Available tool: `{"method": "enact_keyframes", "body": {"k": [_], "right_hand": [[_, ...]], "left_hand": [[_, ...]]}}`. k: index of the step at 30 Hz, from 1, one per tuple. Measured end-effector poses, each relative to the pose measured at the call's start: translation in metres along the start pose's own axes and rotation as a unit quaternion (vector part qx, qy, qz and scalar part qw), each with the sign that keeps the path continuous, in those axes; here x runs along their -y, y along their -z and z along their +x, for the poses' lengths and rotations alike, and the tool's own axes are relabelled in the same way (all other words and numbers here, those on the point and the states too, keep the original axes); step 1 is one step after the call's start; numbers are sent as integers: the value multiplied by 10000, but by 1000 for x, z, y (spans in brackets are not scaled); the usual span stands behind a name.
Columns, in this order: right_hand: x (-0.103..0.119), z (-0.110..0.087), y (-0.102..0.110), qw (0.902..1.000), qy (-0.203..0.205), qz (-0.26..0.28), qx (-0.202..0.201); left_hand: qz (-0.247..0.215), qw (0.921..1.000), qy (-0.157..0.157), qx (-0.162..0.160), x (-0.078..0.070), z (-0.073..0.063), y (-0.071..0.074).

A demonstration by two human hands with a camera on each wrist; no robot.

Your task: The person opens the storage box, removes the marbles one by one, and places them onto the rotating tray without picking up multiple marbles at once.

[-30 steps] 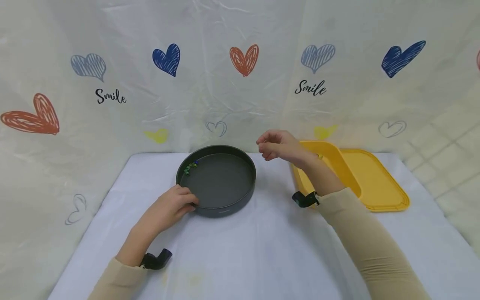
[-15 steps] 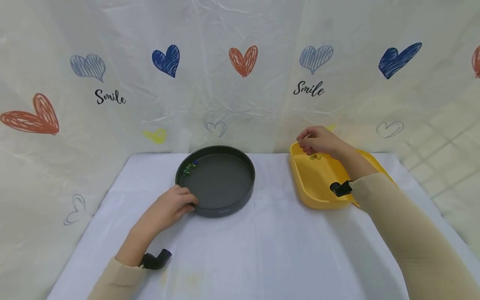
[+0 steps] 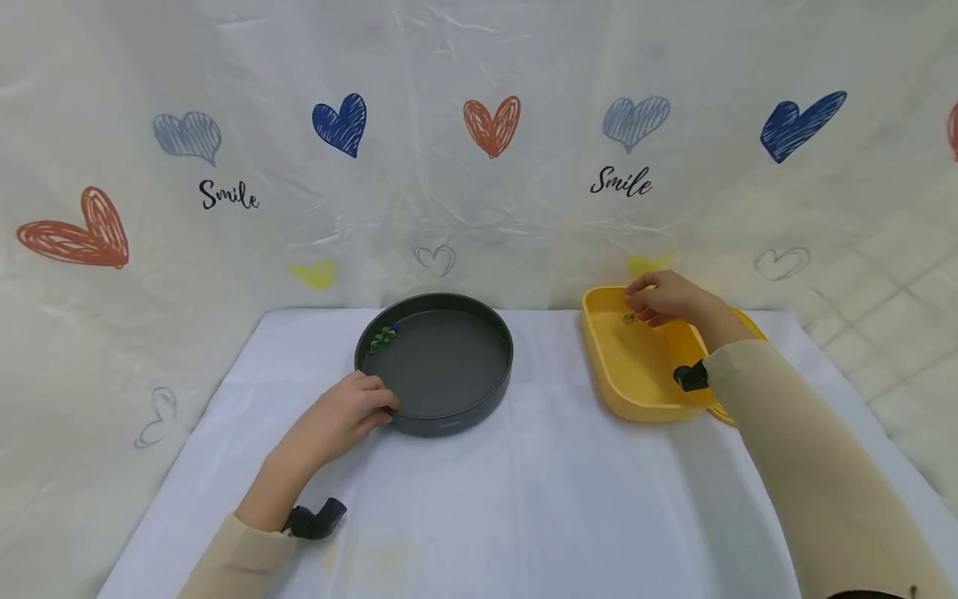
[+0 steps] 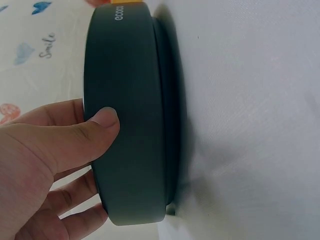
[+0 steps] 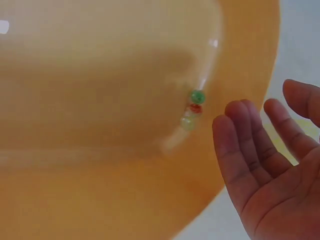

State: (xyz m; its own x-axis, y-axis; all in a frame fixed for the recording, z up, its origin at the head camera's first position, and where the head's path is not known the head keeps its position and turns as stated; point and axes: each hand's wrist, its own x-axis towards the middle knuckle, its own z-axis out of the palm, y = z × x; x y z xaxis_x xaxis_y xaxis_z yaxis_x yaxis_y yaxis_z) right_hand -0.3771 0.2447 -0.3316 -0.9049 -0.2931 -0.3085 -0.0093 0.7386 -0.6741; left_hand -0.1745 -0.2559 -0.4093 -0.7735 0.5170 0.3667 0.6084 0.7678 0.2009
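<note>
A round dark pan (image 3: 441,366) lies on the white-covered table, with several small blue and green marbles (image 3: 383,336) by its left inner wall. My left hand (image 3: 350,418) pinches the pan's near-left rim, thumb (image 4: 105,120) on the outer wall and fingers over the edge. My right hand (image 3: 669,301) is over the far end of a yellow rectangular box (image 3: 634,374), its fingers spread and holding nothing. In the right wrist view, a green marble (image 5: 197,96), a red one (image 5: 195,108) and a pale yellow one (image 5: 188,122) lie in the box's corner, just short of the fingertips.
A yellow lid (image 3: 751,323) lies right of the box, partly hidden by the right arm. Behind the table hangs a pale sheet (image 3: 524,216) printed with hearts. White cloth (image 3: 479,507) spreads in front of the pan and between it and the box.
My right hand has moved right, from beside the pan to the yellow box, then lower toward its marbles. The left hand stays on the pan's rim.
</note>
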Motion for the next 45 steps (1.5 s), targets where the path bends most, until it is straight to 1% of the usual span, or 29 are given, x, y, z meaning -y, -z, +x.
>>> {"method": "enact_keyframes", "body": {"k": [4,8,12,16,23,26,31,37,41,45], "right_hand": [[-9,6,2,9996,-194,-123,190],[-16,12,2,9986,-346,-59,385],[-22,19,-1,9973,-498,-64,527],[-23,23,-6,9963,-577,-238,584],[-23,24,-11,9930,-718,-401,849],[-24,25,-13,9936,-637,-422,830],[-23,26,-17,9950,-575,-458,680],[-22,25,-20,9957,-574,-468,553],[-21,24,-22,9947,-577,-641,564],[-20,25,-25,9927,-616,-784,682]], "left_hand": [[13,10000,-18,3,-1,1,0],[20,10000,-22,37,-1,3,1],[59,10000,-70,-24,0,2,0],[86,9999,-106,-105,1,1,-2],[76,10000,-49,16,2,2,-1],[64,9999,-82,-3,2,2,-2],[93,9999,-112,-76,3,2,-3],[82,9999,-89,-46,2,2,-1],[59,9999,-112,-51,2,2,-1],[93,9999,-117,-66,2,2,-1]]}}
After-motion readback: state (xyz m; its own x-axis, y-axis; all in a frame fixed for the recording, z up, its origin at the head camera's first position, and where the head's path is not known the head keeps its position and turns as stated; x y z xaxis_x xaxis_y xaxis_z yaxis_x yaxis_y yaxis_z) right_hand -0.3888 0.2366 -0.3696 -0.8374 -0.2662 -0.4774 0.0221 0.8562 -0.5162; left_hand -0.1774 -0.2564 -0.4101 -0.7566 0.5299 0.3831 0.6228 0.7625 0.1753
